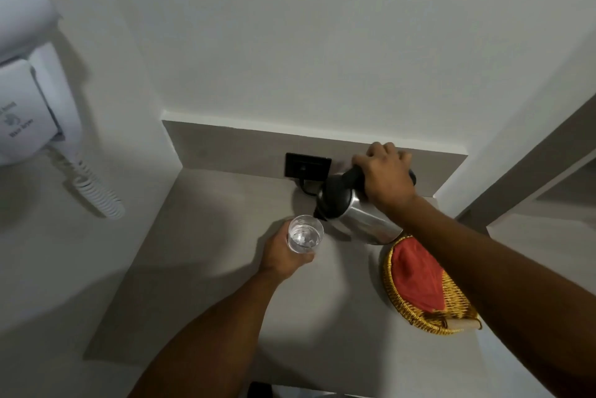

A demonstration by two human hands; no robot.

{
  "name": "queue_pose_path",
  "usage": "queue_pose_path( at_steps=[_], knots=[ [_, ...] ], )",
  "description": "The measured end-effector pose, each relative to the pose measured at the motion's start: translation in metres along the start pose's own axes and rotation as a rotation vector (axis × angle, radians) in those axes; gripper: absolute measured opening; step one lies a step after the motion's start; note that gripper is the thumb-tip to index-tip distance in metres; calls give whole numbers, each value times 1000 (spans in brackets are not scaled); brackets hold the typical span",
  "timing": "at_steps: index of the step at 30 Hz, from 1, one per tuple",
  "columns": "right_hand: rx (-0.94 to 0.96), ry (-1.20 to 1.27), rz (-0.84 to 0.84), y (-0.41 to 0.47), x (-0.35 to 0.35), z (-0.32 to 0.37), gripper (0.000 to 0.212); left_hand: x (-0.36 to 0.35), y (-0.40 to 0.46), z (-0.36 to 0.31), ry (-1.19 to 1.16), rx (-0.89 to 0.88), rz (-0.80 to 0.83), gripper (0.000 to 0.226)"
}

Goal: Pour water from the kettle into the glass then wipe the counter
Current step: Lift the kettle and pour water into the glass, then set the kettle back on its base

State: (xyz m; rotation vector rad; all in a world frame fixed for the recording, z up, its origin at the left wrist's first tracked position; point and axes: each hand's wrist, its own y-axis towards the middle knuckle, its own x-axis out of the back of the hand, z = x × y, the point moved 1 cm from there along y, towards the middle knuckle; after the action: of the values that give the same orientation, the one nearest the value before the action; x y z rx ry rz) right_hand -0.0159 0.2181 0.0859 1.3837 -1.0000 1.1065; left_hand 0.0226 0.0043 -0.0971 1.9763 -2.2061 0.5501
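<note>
A steel kettle with a black lid and handle is tilted to the left, its spout at the rim of a clear glass. My right hand grips the kettle's black handle from above. My left hand is wrapped around the glass from below and the left, holding it on or just above the grey counter. Water shows inside the glass. A red cloth lies in a wicker basket to the right of the kettle, partly hidden by my right forearm.
A black wall socket with a cord sits on the backsplash behind the kettle. A white wall-mounted hair dryer with a coiled cord hangs on the left wall. Walls close in the counter at the back and left.
</note>
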Motion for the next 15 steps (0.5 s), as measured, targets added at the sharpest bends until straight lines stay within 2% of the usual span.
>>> queue_pose_path(
  at_steps=[3,6,11,15],
  knots=[
    [-227,226,-80,-3,-13,-36,17,-2,3,2,-4,0,12,87],
    [-416,412,-157,-9,-29,-65,25,-3,6,2,33,-11,6,88],
    [-592,549,-245,-17,-53,-84,21,-3,7,8,87,-14,15,90],
    [-712,640,-296,-17,-66,-92,32,-3,9,13,107,-26,8,87]
  ],
)
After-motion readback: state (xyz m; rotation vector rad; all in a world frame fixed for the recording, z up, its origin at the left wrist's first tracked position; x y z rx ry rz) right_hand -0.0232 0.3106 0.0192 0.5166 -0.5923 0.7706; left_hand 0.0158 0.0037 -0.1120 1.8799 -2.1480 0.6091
